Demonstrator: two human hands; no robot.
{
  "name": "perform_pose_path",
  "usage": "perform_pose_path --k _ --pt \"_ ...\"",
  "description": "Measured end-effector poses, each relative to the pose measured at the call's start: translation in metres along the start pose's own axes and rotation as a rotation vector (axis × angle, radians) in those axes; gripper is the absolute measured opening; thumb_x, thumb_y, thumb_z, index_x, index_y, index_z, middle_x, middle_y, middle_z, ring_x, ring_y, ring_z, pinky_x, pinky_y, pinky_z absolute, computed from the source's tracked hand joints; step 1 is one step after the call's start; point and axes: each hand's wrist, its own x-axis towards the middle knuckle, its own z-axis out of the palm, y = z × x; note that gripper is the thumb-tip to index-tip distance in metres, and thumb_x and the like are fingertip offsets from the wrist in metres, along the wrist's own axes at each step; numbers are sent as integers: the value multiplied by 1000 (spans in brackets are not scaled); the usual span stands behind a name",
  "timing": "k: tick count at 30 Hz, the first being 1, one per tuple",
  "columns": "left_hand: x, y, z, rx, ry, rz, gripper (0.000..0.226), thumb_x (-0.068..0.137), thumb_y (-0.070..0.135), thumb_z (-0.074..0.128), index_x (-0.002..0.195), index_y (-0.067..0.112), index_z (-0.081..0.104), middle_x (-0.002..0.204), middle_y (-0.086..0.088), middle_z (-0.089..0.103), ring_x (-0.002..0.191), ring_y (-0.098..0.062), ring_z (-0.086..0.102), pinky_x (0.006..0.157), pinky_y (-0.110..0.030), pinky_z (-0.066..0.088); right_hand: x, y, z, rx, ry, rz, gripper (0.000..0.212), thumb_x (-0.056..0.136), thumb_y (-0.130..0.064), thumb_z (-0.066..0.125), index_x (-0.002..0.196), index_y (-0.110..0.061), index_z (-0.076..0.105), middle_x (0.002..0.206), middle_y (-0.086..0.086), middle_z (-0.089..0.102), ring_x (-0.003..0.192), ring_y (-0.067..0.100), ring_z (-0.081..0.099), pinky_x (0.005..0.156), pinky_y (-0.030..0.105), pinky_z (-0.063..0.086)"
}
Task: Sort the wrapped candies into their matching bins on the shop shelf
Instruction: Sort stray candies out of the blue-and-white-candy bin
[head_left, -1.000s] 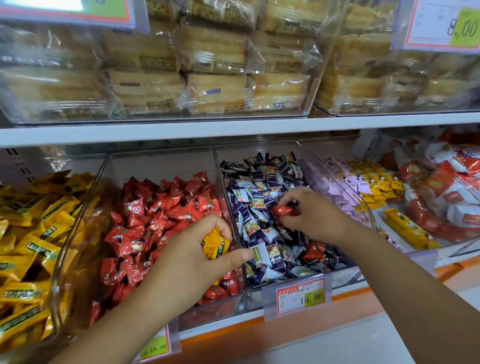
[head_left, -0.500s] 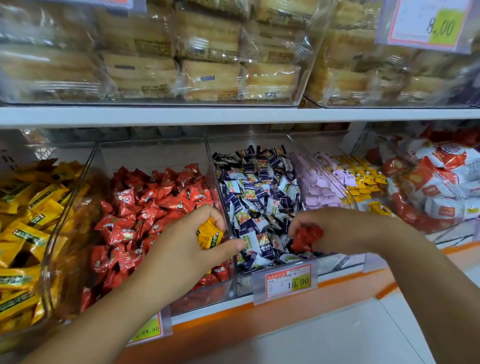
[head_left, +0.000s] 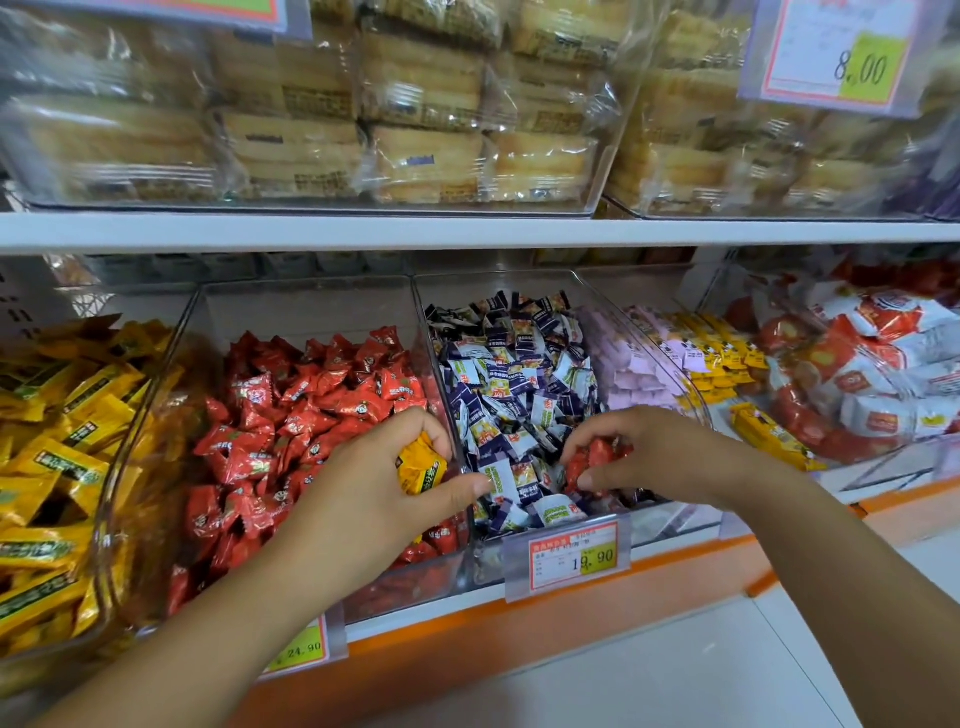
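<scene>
Red candies (head_left: 592, 460), apparently several, were gripped in the right hand (head_left: 654, 452) over the blue-wrapper bin (head_left: 493, 286); at its nine o'clock, the left hand (head_left: 374, 493) pinched a yellow candy (head_left: 422, 466) above the red bin (head_left: 311, 306).

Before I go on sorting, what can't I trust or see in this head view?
All in the head view:
- Count of red candies in the right hand: its fingers cover them.
- Yellow candy: partly wrapped by the left hand.
- Price tag under the red bin: left forearm hides part.
- Small print on the 19.90 tag: too small.
- Yellow bin: cut off by left edge.
- Top-shelf packs: blurred.
</scene>
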Motion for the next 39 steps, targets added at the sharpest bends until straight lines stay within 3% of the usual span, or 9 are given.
perform_pose_path --k 3,8,13,16,19,22,28,34,39 --pt "0 -1 -2 17 -14 -10 44 63 68 61 85 32 50 50 4 33 43 -9 25 42 -21 21 -1 -3 -7 63 76 17 20 80 -23 78 88 -39 70 87 -13 68 59 -2 63 55 8 46" --pt "-3 -6 -10 27 13 -5 43 62 67 65 85 33 51 62 -9 49 48 -9 34 50 -27 30 -2 -12 -10 72 132 12 22 78 -19 79 86 -37 71 87 -7 70 72 12 69 72 22 55" --pt "-14 -4 -32 16 111 28 28 75 44 76 82 28 54 60 1 52 46 -5 35 47 -18 28 -3 -47 -14 261 226 -148 21 76 -18 78 85 -36 71 81 -8 72 72 7 67 63 8 49" --pt "-26 -4 -47 25 164 29 24 78 35 76 80 26 53 51 12 46 43 -7 35 43 -16 24 7 -64 -6 255 206 -166 21 77 -17 78 88 -34 71 82 -6 73 76 14 69 75 23 52" --pt "-37 -10 -60 68 208 4 25 77 40 75 82 30 52 57 3 52 43 -11 36 42 -22 28 23 -63 -2 265 202 -97 22 78 -14 79 89 -31 71 83 -3 73 79 16 69 78 28 52" --pt "-46 -15 -67 74 202 -19 23 77 38 75 81 31 53 63 13 57 43 -6 40 43 -18 30 33 -56 2 265 159 -16 22 80 -8 76 92 -25 71 84 5 73 68 13 68 69 27 52" --pt "-55 -23 -66 189 147 10 26 75 47 72 88 40 51 95 26 56 82 -3 53 68 -17 41 36 -42 5 91 69 80 14 87 -6 69 93 -18 63 77 8 67 60 15 65 53 27 49" --pt "-50 -19 -63 150 146 31 23 79 45 71 85 34 52 78 22 55 57 -10 44 54 -22 33 25 -39 -2 101 98 79 15 89 -10 67 96 -21 62 81 8 68 59 15 65 49 22 46" --pt "-48 -15 -57 107 140 58 22 80 37 74 81 31 53 76 29 53 61 1 47 55 -15 33 12 -56 -5 176 197 9 17 89 -11 67 98 -23 62 73 3 67 57 10 64 49 19 46"
